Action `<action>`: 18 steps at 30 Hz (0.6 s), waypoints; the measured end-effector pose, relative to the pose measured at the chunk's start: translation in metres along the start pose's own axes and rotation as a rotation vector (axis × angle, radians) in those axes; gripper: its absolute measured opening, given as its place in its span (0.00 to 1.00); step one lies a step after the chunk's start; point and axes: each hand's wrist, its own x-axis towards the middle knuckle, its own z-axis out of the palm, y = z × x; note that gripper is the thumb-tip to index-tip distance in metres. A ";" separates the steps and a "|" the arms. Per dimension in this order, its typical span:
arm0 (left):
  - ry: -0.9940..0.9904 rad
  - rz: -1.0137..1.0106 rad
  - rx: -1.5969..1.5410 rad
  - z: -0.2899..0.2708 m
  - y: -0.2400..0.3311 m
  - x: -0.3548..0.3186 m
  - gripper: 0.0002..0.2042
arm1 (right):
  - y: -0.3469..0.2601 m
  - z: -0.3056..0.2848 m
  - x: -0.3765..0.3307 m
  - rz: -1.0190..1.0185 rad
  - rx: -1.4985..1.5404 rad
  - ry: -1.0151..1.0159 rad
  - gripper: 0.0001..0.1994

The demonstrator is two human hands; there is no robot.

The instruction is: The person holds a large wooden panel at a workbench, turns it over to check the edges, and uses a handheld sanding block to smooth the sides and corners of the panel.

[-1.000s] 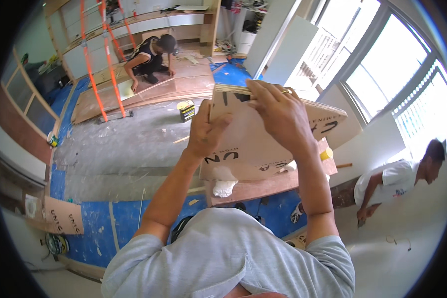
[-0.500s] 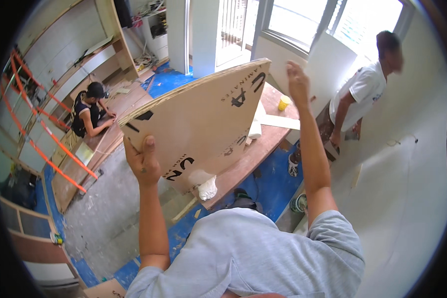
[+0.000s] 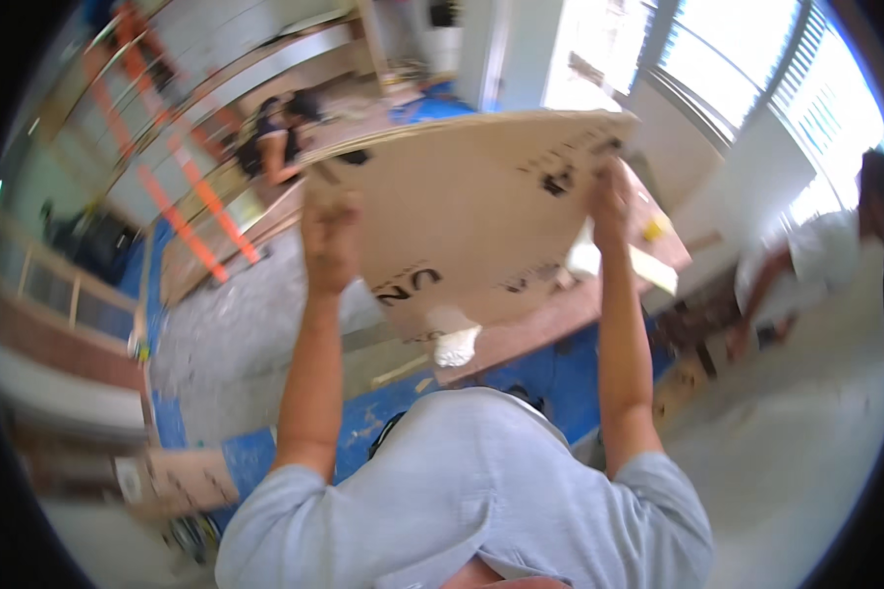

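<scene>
overhead, the cardboard sheet (image 3: 471, 216) hangs between both arms, long axis running nine to three; the left hand (image 3: 329, 240) clamps its nine o'clock edge, the right hand (image 3: 607, 201) grips the three o'clock edge (equally near).

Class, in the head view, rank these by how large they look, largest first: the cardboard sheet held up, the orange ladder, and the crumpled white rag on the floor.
1. Cardboard sheet: largest by far, though it is nearest the camera, held by the left hand and right hand.
2. Orange ladder: long but thin and farther off.
3. Crumpled white rag: smallest.
</scene>
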 end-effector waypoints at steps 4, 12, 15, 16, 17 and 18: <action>0.044 0.000 0.006 0.035 0.027 -0.010 0.28 | 0.057 -0.011 -0.032 0.098 0.148 0.033 0.24; 0.090 -0.089 0.041 0.035 0.003 -0.038 0.32 | 0.123 -0.033 -0.082 0.157 0.023 -0.277 0.24; 0.110 -0.105 0.122 0.041 0.007 -0.040 0.34 | 0.114 -0.034 -0.088 0.310 0.180 -0.323 0.21; 0.116 -0.116 0.139 0.042 0.006 -0.040 0.35 | 0.118 -0.033 -0.089 0.321 0.207 -0.318 0.21; 0.121 -0.128 0.154 0.039 0.003 -0.041 0.35 | 0.121 -0.032 -0.090 0.332 0.234 -0.311 0.20; 0.125 -0.137 0.170 0.038 0.001 -0.042 0.36 | 0.122 -0.033 -0.090 0.333 0.222 -0.329 0.20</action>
